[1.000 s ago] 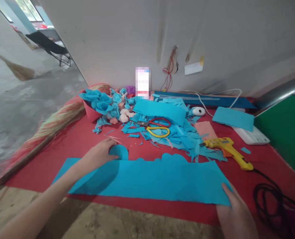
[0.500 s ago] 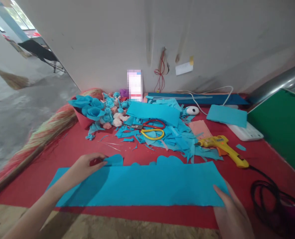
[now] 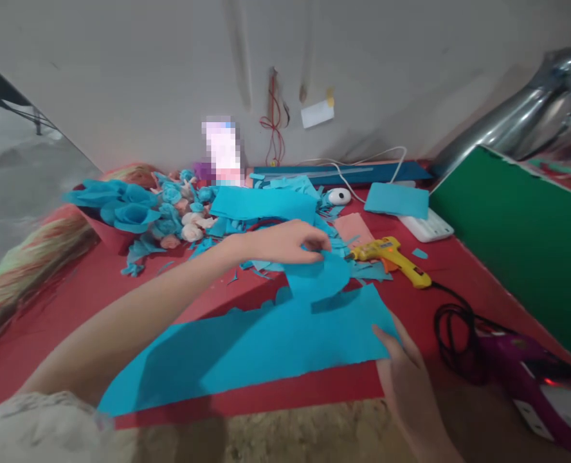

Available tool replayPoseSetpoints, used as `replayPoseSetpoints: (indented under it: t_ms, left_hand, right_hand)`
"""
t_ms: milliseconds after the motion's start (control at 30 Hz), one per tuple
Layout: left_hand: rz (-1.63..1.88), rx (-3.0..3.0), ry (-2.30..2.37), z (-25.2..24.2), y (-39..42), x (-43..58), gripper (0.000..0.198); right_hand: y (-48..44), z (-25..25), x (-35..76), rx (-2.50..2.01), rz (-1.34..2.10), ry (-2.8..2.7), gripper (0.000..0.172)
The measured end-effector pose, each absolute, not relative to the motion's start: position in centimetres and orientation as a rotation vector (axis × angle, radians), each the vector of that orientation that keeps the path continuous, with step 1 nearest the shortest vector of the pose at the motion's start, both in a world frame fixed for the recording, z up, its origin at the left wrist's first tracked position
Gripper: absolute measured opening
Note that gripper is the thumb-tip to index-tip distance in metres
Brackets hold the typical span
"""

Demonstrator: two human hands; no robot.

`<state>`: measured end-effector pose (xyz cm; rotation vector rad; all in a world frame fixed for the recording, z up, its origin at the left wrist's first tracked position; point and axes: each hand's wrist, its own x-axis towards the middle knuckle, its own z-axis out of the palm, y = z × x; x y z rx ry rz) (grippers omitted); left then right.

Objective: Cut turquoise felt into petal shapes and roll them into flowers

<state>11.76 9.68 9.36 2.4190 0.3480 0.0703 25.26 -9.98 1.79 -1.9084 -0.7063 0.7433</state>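
Note:
A long strip of blue crepe paper (image 3: 227, 354) lies along the front of the red-covered table. My right hand (image 3: 404, 370) grips its right end, thumb on top and fingers beneath. My left hand (image 3: 298, 243) reaches across and pinches a rounded blue paper petal (image 3: 317, 276), raised over the strip's far edge near its right part. Small rounded paper edges show along the strip's far side. Behind my left hand, the scissors are mostly hidden; only part of a red handle (image 3: 266, 224) shows. The tip of a yellow glue gun (image 3: 391, 257) points toward the petal.
Blue paper flowers in a red wrap (image 3: 114, 212), small rosettes (image 3: 172, 218) and blue paper scraps (image 3: 285, 186) lie behind. A green board (image 3: 512, 244) stands at right. A purple power strip (image 3: 521, 366) and black cord (image 3: 454, 347) lie at front right. A pixelated screen (image 3: 224, 151) leans on the wall.
My left hand has moved right from the strip's left part, now lifting a petal over the right part. My right hand still holds the right end. The view has turned right.

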Motion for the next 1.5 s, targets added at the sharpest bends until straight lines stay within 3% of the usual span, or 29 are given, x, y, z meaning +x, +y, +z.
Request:
replayPoseSetpoints:
  t_ms: [367,933,1100,1367,1500]
  left_hand:
    - [-0.055,2.322,0.186,5.7,11.4,17.9,0.024]
    - [0.002,2.189,0.223,3.6,12.5,18.0,0.024]
    - [0.095,2.171,0.326,5.3,12.9,16.5,0.024]
    - [0.281,2.042,0.657,8.1,12.6,12.2,0.021]
    - [0.328,2.016,0.858,8.9,11.7,9.2,0.02]
  right_hand:
    - [-10.6,-0.5,25.7,-1.908,0.753,-0.586,0.05]
    - [-10.8,-0.5,24.9,-1.889,0.733,-0.677,0.052]
    - [-11.2,-0.5,23.4,-1.821,0.531,-1.199,0.045]
    - [-10.8,-0.2,19.8,-1.762,0.178,-1.952,0.077]
    - [-10.4,-0.6,17.9,-1.806,0.108,-2.059,0.067]
